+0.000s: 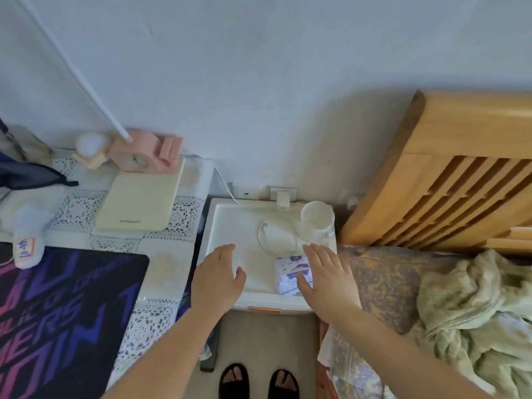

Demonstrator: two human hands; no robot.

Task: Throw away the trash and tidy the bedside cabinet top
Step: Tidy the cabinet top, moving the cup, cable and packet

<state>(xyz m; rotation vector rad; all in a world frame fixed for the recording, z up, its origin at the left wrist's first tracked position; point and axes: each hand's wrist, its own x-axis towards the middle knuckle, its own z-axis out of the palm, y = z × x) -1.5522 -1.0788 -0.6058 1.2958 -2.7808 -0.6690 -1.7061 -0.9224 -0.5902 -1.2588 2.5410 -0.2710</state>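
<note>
Left hand (220, 276): spread flat, holding nothing, over the bare left part of the cabinet surface (230, 220).
Printed packet (289, 273): front right, just beside the right thumb.
Right hand (328, 276): flat, fingers extended, gripping nothing.
Cup (316, 223): upright, beyond the right fingertips.

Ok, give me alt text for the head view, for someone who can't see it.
Both open hands, left and right, hover over a white bedside cabinet holding a clear cup, a coiled white cable and a printed packet. A desk stands left, a bed right.
</note>
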